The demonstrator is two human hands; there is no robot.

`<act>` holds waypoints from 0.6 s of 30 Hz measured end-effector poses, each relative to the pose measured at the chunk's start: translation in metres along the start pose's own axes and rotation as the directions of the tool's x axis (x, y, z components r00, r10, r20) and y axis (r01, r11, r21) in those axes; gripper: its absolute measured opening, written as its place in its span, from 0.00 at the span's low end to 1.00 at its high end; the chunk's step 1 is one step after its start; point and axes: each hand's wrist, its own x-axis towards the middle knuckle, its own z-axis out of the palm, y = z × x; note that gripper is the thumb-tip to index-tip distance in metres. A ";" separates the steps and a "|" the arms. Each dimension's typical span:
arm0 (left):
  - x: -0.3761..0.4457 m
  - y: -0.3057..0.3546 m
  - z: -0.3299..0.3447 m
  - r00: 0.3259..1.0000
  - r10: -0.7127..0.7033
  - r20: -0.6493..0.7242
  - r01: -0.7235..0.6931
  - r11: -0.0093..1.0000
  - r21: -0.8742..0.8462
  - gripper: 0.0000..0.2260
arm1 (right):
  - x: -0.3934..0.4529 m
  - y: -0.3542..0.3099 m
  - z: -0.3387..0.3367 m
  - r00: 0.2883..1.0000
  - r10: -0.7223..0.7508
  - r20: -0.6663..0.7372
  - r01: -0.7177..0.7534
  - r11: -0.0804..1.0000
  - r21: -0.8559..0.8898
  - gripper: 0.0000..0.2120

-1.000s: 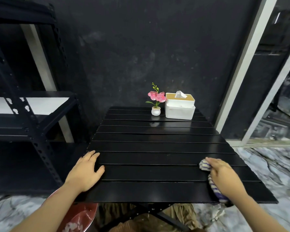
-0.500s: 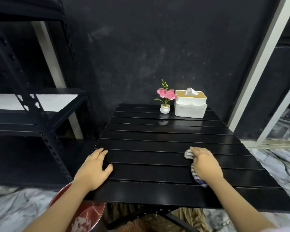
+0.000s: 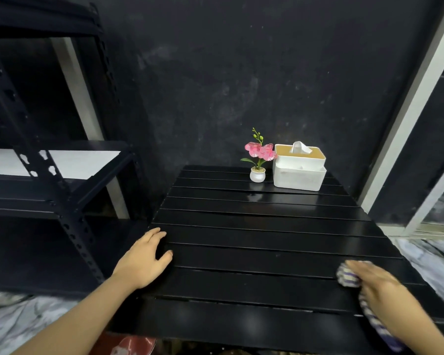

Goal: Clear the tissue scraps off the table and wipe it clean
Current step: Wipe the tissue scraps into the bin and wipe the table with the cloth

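Observation:
The black slatted table (image 3: pixel 254 234) fills the middle of the head view. My right hand (image 3: pixel 385 295) presses a purple-and-white striped cloth (image 3: pixel 347 278) onto the table near its front right corner; the hand and cloth are blurred. My left hand (image 3: pixel 144 260) lies flat on the table's front left edge, fingers apart, holding nothing. I see no tissue scraps on the slats.
A white tissue box (image 3: pixel 299 167) and a small pink flower in a white pot (image 3: pixel 258 160) stand at the table's far edge. A black metal shelf rack (image 3: pixel 49 175) is on the left. A red bin (image 3: pixel 128 347) peeks out under the front edge.
My right hand has swept the cloth to the right along the front slats. The left hand stays on the left edge. The view has shifted left.

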 end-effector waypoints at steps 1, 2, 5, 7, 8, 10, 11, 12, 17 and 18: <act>0.010 0.001 -0.001 1.000 -0.006 -0.001 0.006 1.000 0.004 0.27 | 0.005 0.013 -0.006 0.999 0.046 -0.010 -0.046 0.999 -0.018 0.17; 0.021 0.002 -0.002 1.000 -0.013 -0.002 0.013 1.000 0.008 0.27 | 0.012 0.026 -0.010 0.995 0.090 -0.036 -0.091 0.995 -0.033 0.17; 0.048 0.005 -0.001 1.000 -0.011 -0.002 0.011 1.000 0.019 0.28 | 0.038 0.053 -0.012 0.970 0.204 -0.131 -0.213 0.975 -0.063 0.18; 0.060 0.004 0.003 1.000 0.002 0.009 -0.002 0.999 0.032 0.28 | 0.059 0.057 -0.010 0.957 0.246 -0.154 -0.258 0.964 -0.068 0.19; 0.065 0.004 0.006 1.000 0.009 0.009 -0.010 0.999 0.032 0.28 | 0.070 0.054 -0.008 0.952 0.264 -0.156 -0.277 0.959 -0.068 0.19; 0.070 0.001 0.012 1.000 0.019 -0.010 -0.018 1.000 0.020 0.28 | 0.091 0.041 -0.004 0.946 0.279 -0.165 -0.294 0.953 -0.069 0.20; 0.072 -0.001 0.014 1.000 0.021 -0.023 -0.021 1.000 0.013 0.27 | 0.101 0.032 -0.001 0.947 0.271 -0.170 -0.286 0.956 -0.071 0.20; 0.073 -0.002 0.015 0.999 0.023 -0.030 -0.022 1.000 0.011 0.27 | 0.111 0.021 0.003 0.951 0.258 -0.171 -0.274 0.959 -0.075 0.20; 0.072 -0.001 0.018 0.999 0.012 -0.036 -0.011 1.000 0.022 0.28 | 0.154 -0.052 0.036 0.979 0.154 -0.130 -0.165 0.984 -0.073 0.21; 0.072 0.000 0.018 0.999 0.013 -0.040 -0.012 1.000 0.023 0.28 | 0.159 -0.068 0.044 0.987 0.120 -0.108 -0.129 0.988 -0.080 0.21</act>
